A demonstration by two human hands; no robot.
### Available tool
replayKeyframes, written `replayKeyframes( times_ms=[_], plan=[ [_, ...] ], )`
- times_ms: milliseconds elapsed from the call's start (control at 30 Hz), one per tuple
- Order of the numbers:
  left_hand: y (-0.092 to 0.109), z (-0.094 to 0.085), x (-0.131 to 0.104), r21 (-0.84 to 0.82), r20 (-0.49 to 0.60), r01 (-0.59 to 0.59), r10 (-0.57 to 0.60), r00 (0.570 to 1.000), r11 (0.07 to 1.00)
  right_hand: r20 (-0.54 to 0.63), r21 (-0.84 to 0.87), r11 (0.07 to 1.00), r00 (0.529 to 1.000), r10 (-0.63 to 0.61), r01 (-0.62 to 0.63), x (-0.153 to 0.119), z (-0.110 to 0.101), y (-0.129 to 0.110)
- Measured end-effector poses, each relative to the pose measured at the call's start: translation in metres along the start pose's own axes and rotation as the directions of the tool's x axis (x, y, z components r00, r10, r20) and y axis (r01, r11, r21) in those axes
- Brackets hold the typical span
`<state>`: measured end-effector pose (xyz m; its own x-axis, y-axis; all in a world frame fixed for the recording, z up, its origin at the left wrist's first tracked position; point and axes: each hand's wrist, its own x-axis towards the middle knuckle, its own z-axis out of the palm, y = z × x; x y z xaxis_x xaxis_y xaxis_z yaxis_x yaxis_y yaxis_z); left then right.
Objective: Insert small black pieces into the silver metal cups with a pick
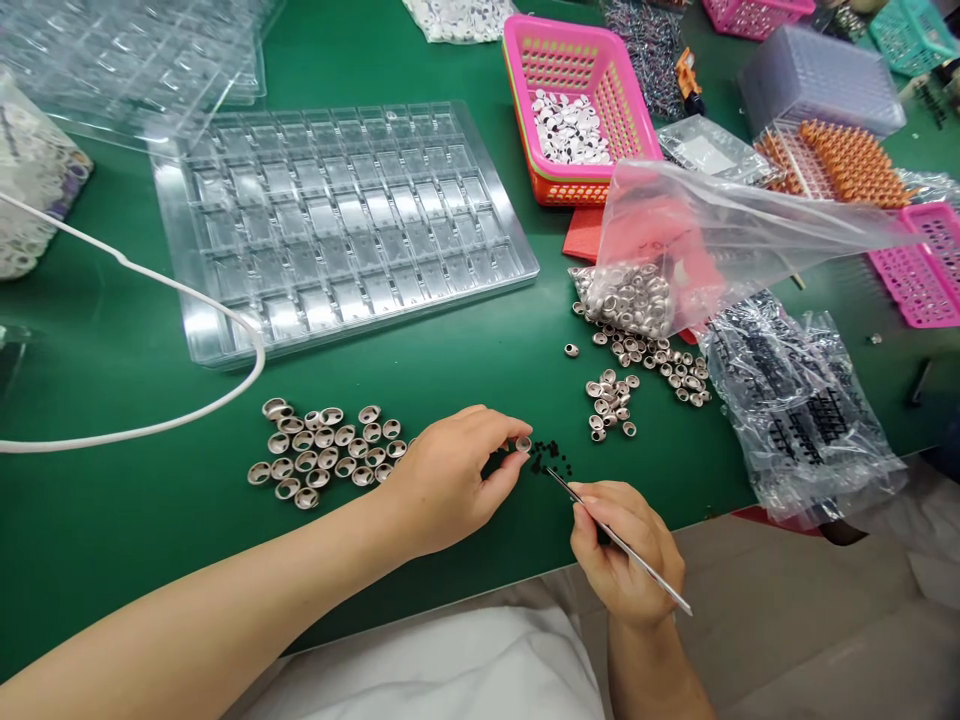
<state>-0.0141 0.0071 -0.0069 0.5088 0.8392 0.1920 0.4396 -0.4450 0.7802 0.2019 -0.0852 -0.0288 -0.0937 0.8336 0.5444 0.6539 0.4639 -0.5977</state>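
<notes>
Between the thumb and fingers of my left hand (457,475) is a small silver ring-like part (523,445). My right hand (630,550) grips thin metal tweezers (637,555), whose tip touches or hovers by a cluster of tiny black pieces (541,458) on the green table (465,370). The black pieces lie just right of my left fingertips. Left of my left hand, several silver oval parts (327,457) are spread out, some partly hidden behind the hand. Smaller heaps of silver parts (611,400) lie beyond my right hand, near an open clear bag (634,295) of the same parts.
A clear compartment tray (345,220) lies beyond my left hand. A white cable (187,290) curves over the left side. Pink basket (626,90) with white pieces (570,130) stands at the back. Plastic bags with black parts (810,410) and orange parts (855,165) are at the right.
</notes>
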Motion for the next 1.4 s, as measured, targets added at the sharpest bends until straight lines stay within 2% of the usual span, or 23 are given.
replayKeyframes(
  times_ms=[133, 233, 333, 433, 500, 700, 833, 1133, 1400],
  plan=[
    [0.000, 0.001, -0.001, 0.011, -0.013, 0.001, -0.001, 1.000, 1.000, -0.009, 0.012, 1.000, 1.000, 0.016, -0.016, -0.002, -0.001, 0.000],
    [0.003, 0.000, -0.001, 0.010, -0.036, -0.011, 0.012, 0.999, 1.000, -0.097, 0.060, 0.994, 0.991, 0.097, -0.092, -0.003, 0.000, -0.001],
    [0.006, 0.000, -0.002, -0.047, -0.040, -0.024, 0.022, 0.999, 0.999, -0.234, 0.162, 0.968, 0.946, 0.226, -0.191, -0.003, 0.001, -0.005],
    [0.008, 0.001, -0.004, -0.126, -0.024, -0.044, 0.042, 0.999, 0.991, -0.298, 0.225, 0.951, 0.914, 0.273, -0.211, 0.001, 0.002, -0.010],
    [0.009, 0.002, -0.005, -0.160, -0.014, -0.054, 0.053, 0.999, 0.986, -0.283, 0.237, 0.950, 0.921, 0.268, -0.203, 0.004, 0.002, -0.013],
    [0.010, 0.002, -0.005, -0.267, 0.051, -0.031, 0.047, 0.998, 0.963, -0.127, 0.244, 0.960, 0.976, 0.175, -0.140, 0.014, -0.003, -0.015],
    [0.010, 0.001, -0.004, -0.286, 0.070, -0.036, 0.058, 0.996, 0.958, -0.062, 0.215, 0.971, 0.991, 0.118, -0.102, 0.017, -0.006, -0.013],
    [0.007, 0.006, -0.006, -0.263, 0.032, -0.102, 0.114, 0.993, 0.959, -0.019, 0.194, 0.979, 0.998, 0.065, -0.060, 0.017, -0.009, -0.013],
    [0.010, 0.003, -0.005, -0.249, 0.059, -0.077, 0.094, 0.994, 0.966, 0.006, 0.159, 0.987, 1.000, 0.019, -0.020, 0.017, -0.011, -0.012]
  ],
)
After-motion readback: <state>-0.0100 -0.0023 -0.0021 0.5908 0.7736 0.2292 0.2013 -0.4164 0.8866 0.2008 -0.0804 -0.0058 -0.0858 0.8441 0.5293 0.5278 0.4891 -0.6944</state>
